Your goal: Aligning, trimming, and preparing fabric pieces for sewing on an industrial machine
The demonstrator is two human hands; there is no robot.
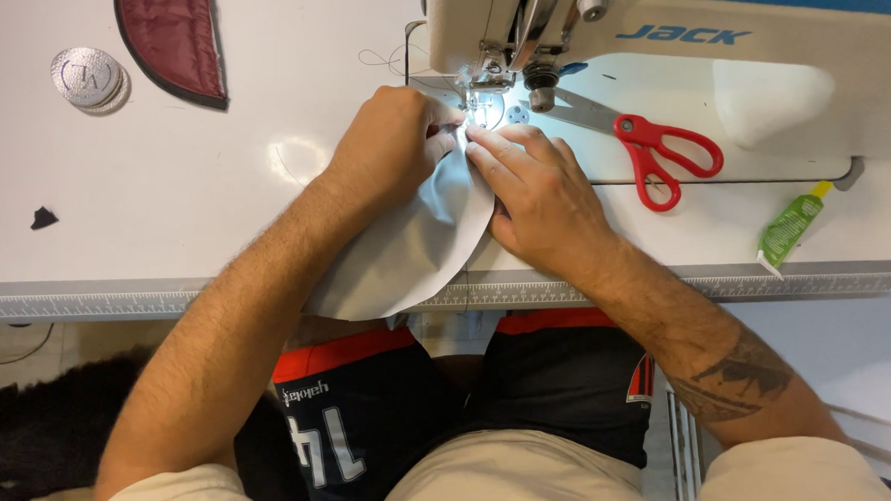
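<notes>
Left hand: the left hand point(386, 143) is curled, fingertips pinching the upper edge of the pale grey fabric piece point(405, 247) just at the needle.
Right hand: the right hand point(533, 192) lies flat, fingers spread open, pressing the same cloth down from its right side.
Fabric: rounded piece, its top under the presser foot point(486, 78) of the white sewing machine point(758, 76), its lower part hanging over the table's front edge (a printed ruler strip runs along there).
Scissors: red-handled scissors point(651, 146) lie on the machine bed, just beside the right hand.
Glue: green tube point(790, 227), well apart to the right.
Table point(163, 193): a maroon quilted piece point(176, 42) and a round silver patch point(87, 78) lie at the far left.
</notes>
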